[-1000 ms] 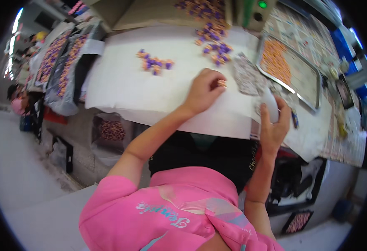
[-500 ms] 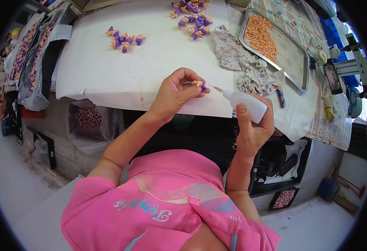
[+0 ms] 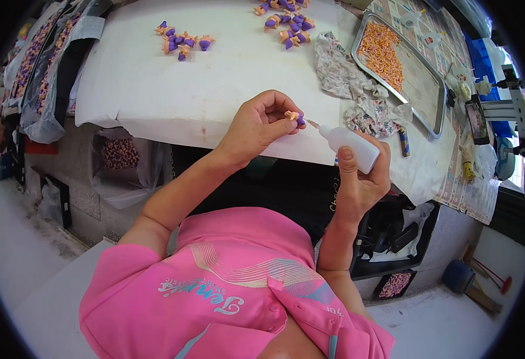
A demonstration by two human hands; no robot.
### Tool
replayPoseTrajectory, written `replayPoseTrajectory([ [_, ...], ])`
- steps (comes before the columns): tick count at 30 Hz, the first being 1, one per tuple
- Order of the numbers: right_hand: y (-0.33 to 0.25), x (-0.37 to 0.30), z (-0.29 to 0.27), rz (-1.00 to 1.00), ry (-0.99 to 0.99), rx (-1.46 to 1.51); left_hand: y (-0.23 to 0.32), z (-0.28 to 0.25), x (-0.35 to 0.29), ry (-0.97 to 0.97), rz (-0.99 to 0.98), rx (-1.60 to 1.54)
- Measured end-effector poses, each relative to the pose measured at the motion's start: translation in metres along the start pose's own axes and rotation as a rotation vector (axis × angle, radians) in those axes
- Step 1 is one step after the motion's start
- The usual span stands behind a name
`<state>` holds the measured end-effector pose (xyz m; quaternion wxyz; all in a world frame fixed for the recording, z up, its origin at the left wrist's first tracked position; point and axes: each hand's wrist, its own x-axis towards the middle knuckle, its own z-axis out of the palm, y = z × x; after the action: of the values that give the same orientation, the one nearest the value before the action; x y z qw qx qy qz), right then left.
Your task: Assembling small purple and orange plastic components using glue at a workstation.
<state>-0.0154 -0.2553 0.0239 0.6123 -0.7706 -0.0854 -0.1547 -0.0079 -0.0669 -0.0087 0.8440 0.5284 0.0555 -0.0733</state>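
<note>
- White paper covers the worktable [image 3: 214, 90] that fills the upper middle of the frame; grey floor shows at the lower left.
- Left hand [image 3: 256, 125], at the centre, is closed in a pinch, fingertips holding a small orange-and-purple toy piece [image 3: 294, 116] just above the table's near edge.
- Right hand [image 3: 361, 179], right of centre, is wrapped around a white squeeze bottle [image 3: 349, 145]; its thin nozzle points up-left and nearly touches the toy piece.
- Two clusters of similar purple and orange pieces lie at the top: one at upper left [image 3: 182, 40], one at top centre [image 3: 286, 21].
- Crumpled patterned cloth [image 3: 358, 90] lies beside a metal tray [image 3: 427, 90] holding orange pieces at the upper right.
- Clear plastic bags [image 3: 41, 72] of small pieces hang at the far left edge; another bag [image 3: 119, 158] sits under the table.
</note>
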Motion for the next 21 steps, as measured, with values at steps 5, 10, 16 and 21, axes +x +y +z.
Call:
replayPoseTrajectory([
  [5,0.0015,-0.0005,0.0003,-0.024,-0.008,-0.008,0.0008,-0.0025,-0.0008,-0.021,-0.031,0.012],
  [10,-0.0003,-0.0002,0.0016,-0.036,-0.018,-0.006,0.0017,-0.0021,-0.0013,-0.031,-0.020,0.025],
  [16,-0.0017,0.0004,0.0007,-0.068,-0.015,-0.026,-0.0007,-0.0005,-0.0007,-0.046,-0.002,0.023],
  [21,-0.0004,-0.0008,-0.0036,-0.081,-0.011,-0.034,-0.0011,0.0006,-0.0018,-0.041,0.002,0.037],
])
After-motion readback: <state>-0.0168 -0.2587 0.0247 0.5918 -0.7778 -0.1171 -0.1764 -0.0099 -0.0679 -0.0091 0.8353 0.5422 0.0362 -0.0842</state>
